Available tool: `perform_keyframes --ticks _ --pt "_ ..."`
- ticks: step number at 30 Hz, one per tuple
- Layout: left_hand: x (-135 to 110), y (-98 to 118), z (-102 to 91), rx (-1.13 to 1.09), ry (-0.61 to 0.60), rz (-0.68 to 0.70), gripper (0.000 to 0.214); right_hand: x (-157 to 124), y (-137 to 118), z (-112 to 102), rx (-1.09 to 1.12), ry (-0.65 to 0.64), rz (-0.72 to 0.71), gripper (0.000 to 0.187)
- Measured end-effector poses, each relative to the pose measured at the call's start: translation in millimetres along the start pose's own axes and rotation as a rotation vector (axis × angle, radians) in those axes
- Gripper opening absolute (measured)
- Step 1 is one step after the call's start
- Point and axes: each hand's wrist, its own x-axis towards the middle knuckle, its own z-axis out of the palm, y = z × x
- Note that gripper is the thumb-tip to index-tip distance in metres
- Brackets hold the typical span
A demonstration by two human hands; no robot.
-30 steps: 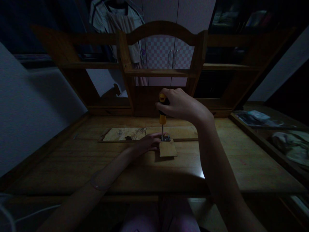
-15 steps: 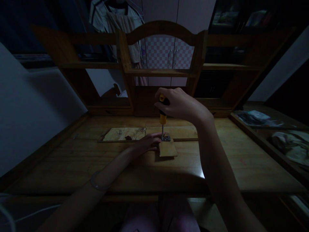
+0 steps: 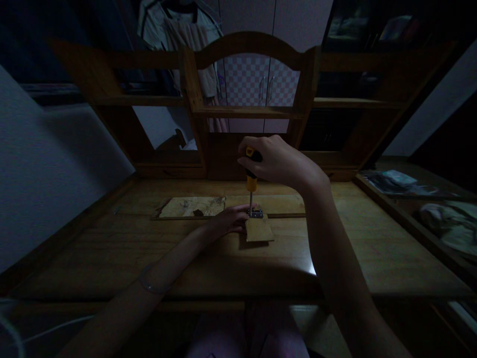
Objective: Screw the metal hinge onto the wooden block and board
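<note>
My right hand (image 3: 279,161) is wrapped round the yellow and black handle of a screwdriver (image 3: 252,185), which stands nearly upright. Its shaft points down to a small metal hinge (image 3: 256,214), and the tip meets the hinge's left part. The hinge lies where a small square wooden piece (image 3: 260,230) meets a long, narrow wooden board (image 3: 186,206) with a worn, stained left part. From the left, my left hand (image 3: 228,220) closes its fingers about the hinge and the edge of the small piece. Its fingertips are partly hidden.
All this lies on a wooden desk (image 3: 130,253) with a shelf unit (image 3: 248,113) along its back. To the right, a side shelf holds plastic-wrapped items (image 3: 398,178) and crumpled cloth (image 3: 447,226). Clothes (image 3: 194,49) hang behind. A white cable (image 3: 55,328) runs at lower left.
</note>
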Motion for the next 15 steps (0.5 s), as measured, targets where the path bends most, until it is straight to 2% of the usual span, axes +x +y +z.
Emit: perform_keyframes --ticks 15 --pt "-0.4 -3.1 -2.5 -0.041 -0.034 0.049 0.057 -0.8 -5.0 -2.7 -0.018 -0.005 0.062 0.029"
